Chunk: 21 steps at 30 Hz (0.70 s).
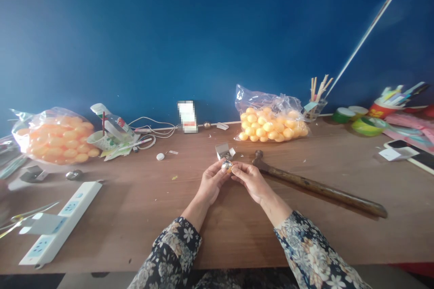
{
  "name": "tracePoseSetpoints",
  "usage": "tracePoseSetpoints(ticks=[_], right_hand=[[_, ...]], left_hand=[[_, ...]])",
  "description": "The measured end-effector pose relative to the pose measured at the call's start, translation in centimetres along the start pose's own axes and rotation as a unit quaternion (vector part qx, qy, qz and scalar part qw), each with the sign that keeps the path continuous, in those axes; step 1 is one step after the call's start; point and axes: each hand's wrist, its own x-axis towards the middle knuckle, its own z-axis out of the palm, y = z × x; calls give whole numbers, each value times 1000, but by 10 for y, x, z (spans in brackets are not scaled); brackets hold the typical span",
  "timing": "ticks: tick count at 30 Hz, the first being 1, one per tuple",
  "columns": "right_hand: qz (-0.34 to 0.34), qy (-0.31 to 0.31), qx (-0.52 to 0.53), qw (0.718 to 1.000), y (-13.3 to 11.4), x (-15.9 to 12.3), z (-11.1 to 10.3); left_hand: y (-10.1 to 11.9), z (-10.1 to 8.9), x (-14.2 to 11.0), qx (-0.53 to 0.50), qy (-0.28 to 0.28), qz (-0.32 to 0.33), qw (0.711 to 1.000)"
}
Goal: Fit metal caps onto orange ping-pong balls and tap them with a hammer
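Between my two hands is a small ball (226, 165), shiny silver over most of the visible side, with a bit of orange showing at its right. My left hand (210, 184) grips it from the left with curled fingers. On the other side, the fingertips of my right hand (251, 181) are pinched against the ball; whether they also hold a tiny piece cannot be made out. Just beyond the fingers stands a small open box (224, 151) with little metallic pieces inside. A wooden-handled hammer (318, 186) lies right of my right hand.
Clear bags of orange balls stand at the back right (267, 125) and left (61, 137). A power strip (63, 223) lies front left. Near the wall are a phone (188, 117) and cables (159, 132). Tape rolls (368, 126) and another phone (415, 156) lie right.
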Motion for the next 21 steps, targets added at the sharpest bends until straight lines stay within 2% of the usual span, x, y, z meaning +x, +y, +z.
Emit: tracePoseSetpoints(ticks=[21], right_hand=[[1,-9,-2,1000,2,1,-3]], left_hand=[[-1,-1,0,1,-8,6,1000]])
